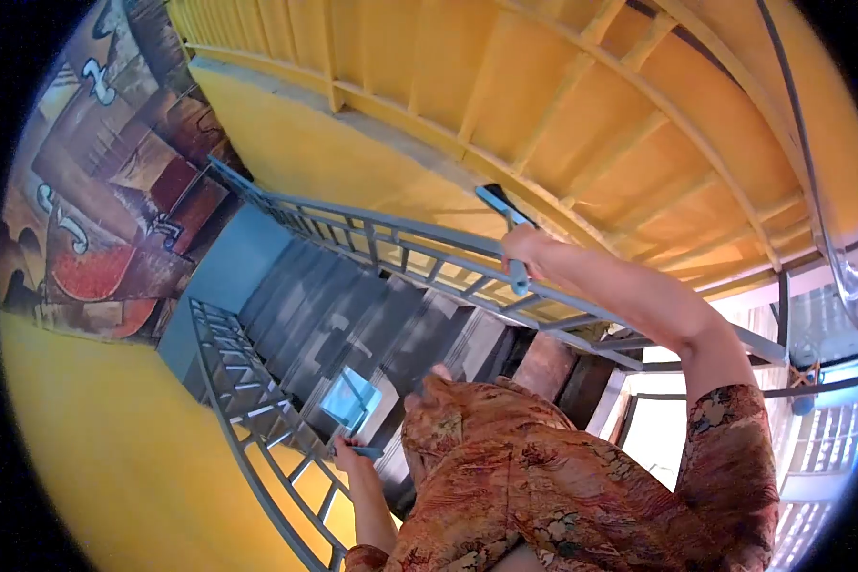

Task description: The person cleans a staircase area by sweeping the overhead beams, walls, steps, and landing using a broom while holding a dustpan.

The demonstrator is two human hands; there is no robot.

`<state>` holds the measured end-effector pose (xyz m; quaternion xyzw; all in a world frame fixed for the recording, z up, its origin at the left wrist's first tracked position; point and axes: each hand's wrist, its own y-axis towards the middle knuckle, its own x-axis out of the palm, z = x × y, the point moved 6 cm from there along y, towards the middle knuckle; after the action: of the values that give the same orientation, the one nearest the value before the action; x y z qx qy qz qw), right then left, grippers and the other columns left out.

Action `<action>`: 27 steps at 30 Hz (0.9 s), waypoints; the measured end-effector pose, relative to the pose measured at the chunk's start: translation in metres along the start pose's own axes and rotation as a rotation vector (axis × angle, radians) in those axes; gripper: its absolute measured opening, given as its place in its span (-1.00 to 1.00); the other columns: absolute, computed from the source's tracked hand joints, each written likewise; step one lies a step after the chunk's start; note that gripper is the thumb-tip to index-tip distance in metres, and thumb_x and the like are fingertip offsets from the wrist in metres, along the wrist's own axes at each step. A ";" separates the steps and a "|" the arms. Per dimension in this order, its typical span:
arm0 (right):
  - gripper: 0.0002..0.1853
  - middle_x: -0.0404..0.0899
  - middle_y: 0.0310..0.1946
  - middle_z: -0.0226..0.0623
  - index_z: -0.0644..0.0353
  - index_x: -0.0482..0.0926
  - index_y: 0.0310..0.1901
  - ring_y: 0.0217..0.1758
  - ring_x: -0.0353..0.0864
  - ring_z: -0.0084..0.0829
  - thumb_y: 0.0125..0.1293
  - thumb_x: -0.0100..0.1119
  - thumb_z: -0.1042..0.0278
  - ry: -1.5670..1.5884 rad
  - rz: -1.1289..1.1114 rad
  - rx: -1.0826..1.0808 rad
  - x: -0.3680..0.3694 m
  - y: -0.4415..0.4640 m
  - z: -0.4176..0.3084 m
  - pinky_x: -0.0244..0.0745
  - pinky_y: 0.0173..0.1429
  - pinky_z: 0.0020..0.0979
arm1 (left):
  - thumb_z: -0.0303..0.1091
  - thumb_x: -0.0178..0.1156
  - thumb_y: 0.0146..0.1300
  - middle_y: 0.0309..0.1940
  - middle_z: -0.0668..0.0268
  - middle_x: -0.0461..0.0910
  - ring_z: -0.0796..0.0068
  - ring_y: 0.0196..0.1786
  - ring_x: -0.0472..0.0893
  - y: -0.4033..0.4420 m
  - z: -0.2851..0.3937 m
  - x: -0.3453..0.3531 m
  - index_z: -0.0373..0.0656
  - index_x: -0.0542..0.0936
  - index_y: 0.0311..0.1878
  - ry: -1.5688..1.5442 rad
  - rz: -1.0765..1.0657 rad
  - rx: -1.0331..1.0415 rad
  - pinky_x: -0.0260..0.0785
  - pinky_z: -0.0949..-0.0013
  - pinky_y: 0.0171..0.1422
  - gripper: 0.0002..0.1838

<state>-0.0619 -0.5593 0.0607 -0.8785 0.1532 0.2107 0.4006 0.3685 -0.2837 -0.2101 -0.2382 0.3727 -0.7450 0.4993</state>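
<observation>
Yellow-walled stairwell, grey railings. Looks like the brushing bit, probably calling for a steady angle next. Blue, black-bristled brush up by one railing in right hand, fingers wrapped round it; shiny blue dustpan over the steps in left hand, fingers closed on its handle

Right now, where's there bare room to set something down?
Stair treads beyond the dustpan, between left railing and right railing, look bare. Crowded: around the left hand with the dustpan, and the right hand with its brush.
</observation>
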 end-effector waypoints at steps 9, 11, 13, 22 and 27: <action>-0.71 0.31 -0.74 -0.34 0.25 0.50 -0.06 -0.77 0.28 -0.51 0.17 -0.03 0.46 0.011 -0.296 -0.265 -0.049 0.011 0.027 0.24 -0.71 -0.44 | -0.27 0.11 0.18 -0.72 0.45 0.29 0.61 -0.69 0.29 0.030 -0.008 0.020 -0.06 0.35 -0.57 0.038 -0.048 -0.010 0.20 0.54 -0.62 -0.75; -0.72 0.29 -0.73 -0.36 0.24 0.49 -0.06 -0.77 0.26 -0.52 0.19 -0.04 0.45 0.088 -0.206 -0.141 -0.054 -0.004 0.029 0.23 -0.71 -0.45 | -0.27 0.12 0.17 -0.73 0.44 0.29 0.60 -0.69 0.29 0.032 -0.008 0.017 -0.06 0.34 -0.58 -0.011 -0.099 -0.046 0.19 0.53 -0.63 -0.74; -0.70 0.33 -0.74 -0.32 0.20 0.52 -0.07 -0.76 0.31 -0.48 0.14 -0.01 0.47 0.120 -0.048 -0.097 -0.054 -0.006 0.030 0.26 -0.70 -0.38 | -0.27 0.12 0.16 -0.73 0.43 0.28 0.59 -0.69 0.29 0.022 -0.004 0.017 -0.05 0.31 -0.61 -0.019 -0.113 -0.044 0.18 0.52 -0.63 -0.72; -0.76 0.38 -0.75 -0.29 0.18 0.55 -0.19 -0.77 0.35 -0.44 0.08 0.00 0.49 0.478 -0.363 -0.196 0.011 0.137 0.053 0.21 -0.73 -0.34 | -0.25 0.10 0.19 -0.73 0.44 0.26 0.58 -0.68 0.26 -0.001 0.001 0.009 -0.05 0.36 -0.57 -0.091 -0.130 -0.041 0.15 0.50 -0.61 -0.74; -0.87 0.28 -0.76 -0.34 0.19 0.46 -0.26 -0.78 0.26 -0.55 0.21 -0.08 0.42 0.236 -0.209 -0.127 -0.064 0.035 0.039 0.14 -0.76 -0.49 | -0.26 0.17 0.15 -0.73 0.44 0.28 0.58 -0.67 0.28 0.000 -0.010 -0.008 -0.07 0.39 -0.55 -0.109 -0.104 -0.026 0.17 0.49 -0.60 -0.77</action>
<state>-0.1418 -0.5452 0.0470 -0.9318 0.0932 0.0724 0.3432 0.3641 -0.2736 -0.2165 -0.3038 0.3418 -0.7510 0.4763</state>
